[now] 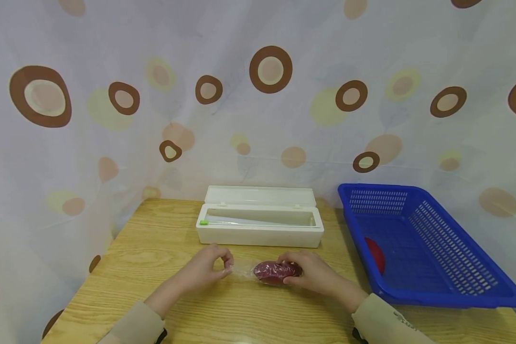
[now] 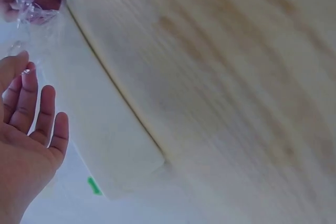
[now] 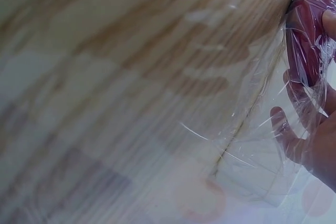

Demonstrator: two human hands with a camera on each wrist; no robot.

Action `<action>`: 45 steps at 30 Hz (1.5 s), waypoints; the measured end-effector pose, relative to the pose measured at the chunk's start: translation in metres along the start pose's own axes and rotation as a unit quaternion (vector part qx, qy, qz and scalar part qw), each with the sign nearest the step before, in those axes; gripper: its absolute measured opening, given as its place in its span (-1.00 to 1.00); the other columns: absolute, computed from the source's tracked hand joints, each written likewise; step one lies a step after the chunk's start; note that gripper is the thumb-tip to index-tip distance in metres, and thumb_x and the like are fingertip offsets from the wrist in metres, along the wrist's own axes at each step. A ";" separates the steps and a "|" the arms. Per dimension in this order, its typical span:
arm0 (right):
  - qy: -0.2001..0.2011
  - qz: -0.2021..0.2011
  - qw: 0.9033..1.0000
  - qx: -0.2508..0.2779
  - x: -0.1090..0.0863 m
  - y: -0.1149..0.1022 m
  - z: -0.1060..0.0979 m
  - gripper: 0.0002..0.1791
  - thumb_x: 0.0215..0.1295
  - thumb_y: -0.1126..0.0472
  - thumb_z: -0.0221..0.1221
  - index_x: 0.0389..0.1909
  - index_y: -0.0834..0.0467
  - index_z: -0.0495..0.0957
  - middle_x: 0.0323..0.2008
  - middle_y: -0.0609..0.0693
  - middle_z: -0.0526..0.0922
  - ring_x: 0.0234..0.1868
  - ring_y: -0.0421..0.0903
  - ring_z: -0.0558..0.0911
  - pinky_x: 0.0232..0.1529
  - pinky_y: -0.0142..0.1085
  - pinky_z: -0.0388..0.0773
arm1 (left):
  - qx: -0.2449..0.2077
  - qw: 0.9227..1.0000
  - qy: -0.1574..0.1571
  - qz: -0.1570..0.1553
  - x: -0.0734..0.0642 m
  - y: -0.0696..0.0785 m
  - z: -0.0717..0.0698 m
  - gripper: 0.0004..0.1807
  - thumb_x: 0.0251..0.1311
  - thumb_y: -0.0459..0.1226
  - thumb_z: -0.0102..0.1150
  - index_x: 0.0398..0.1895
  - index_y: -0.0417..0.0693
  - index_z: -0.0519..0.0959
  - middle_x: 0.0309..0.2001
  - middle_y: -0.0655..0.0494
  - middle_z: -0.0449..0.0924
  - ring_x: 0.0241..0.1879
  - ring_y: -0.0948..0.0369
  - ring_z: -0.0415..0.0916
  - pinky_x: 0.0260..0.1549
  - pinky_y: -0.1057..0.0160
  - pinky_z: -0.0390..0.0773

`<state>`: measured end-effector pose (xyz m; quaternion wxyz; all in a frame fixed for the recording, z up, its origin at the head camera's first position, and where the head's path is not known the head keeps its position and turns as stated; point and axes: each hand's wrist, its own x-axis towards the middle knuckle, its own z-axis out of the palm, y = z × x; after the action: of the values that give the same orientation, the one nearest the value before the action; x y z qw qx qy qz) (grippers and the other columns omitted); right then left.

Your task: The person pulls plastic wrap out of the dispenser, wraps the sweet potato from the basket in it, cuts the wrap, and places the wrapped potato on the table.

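Observation:
A dark red, smooth oblong thing [image 1: 270, 273] lies wrapped in clear plastic film at the middle front of the wooden table. My right hand [image 1: 314, 272] grips its right end, thumb on the near side and fingers on the far side. From its left end stretches a thin twist of cling film [image 1: 242, 271], whose tip my left hand [image 1: 204, 267] pinches between thumb and forefinger. In the left wrist view the other fingers of that hand are loosely bent. Loose, crinkled film also hangs over the right hand in the right wrist view, around the dark red thing [image 3: 307, 30].
Behind the hands stands a white cling film box [image 1: 260, 236], lid raised, with a green slide cutter [image 1: 204, 222] on its front rail. A blue plastic basket [image 1: 430, 300] at the right has a red object [image 1: 375, 255] inside. A patterned curtain [image 1: 241, 119] hangs behind the table.

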<state>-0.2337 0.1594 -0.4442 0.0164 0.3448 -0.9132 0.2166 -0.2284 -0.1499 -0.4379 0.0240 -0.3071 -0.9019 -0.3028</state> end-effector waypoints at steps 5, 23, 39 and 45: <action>-0.007 0.003 1.000 -0.002 0.001 -0.002 -0.002 -0.60 0.07 0.06 0.36 -0.04 -0.05 0.53 -0.14 -0.12 0.65 -0.16 -0.17 0.57 -0.16 -0.22 0.51 | 0.014 0.999 0.020 0.024 0.005 0.009 -0.004 -0.92 0.11 -0.30 0.28 -0.40 0.03 0.57 -0.40 0.38 0.48 -0.29 0.34 0.36 -0.22 0.20 0.50; -0.037 0.042 0.997 0.053 0.009 -0.004 -0.005 -0.55 0.02 0.09 0.40 -0.04 0.03 0.51 -0.23 -0.08 0.68 -0.26 -0.24 0.59 -0.26 -0.34 0.53 | -0.005 0.993 0.058 0.100 0.038 0.038 0.011 -0.87 0.08 -0.29 0.32 -0.30 -0.03 0.59 -0.34 0.21 0.61 -0.23 0.31 0.44 -0.13 0.25 0.51; -0.041 0.030 0.997 0.063 0.019 -0.008 -0.005 -0.62 -0.03 0.14 0.42 -0.14 0.14 0.63 -0.26 -0.11 0.68 -0.29 -0.30 0.56 -0.27 -0.41 0.51 | -0.073 0.996 -0.014 0.047 0.060 0.042 0.038 -0.88 0.09 -0.29 0.31 -0.31 -0.01 0.59 -0.30 0.23 0.58 -0.19 0.33 0.38 -0.09 0.13 0.49; -0.041 0.025 0.996 0.069 0.019 -0.006 -0.003 -0.60 -0.03 0.14 0.42 -0.13 0.15 0.63 -0.26 -0.10 0.68 -0.29 -0.30 0.57 -0.29 -0.43 0.51 | -0.088 0.995 -0.042 0.022 0.061 0.037 0.043 -0.86 0.05 -0.29 0.34 -0.34 0.11 0.60 -0.31 0.34 0.50 -0.22 0.32 0.37 -0.23 0.38 0.47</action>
<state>-0.2454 0.1450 -0.4354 -0.0509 0.3307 -0.9042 0.2654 -0.2508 -0.0693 -0.4391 -0.0340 -0.3404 -0.8648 -0.3676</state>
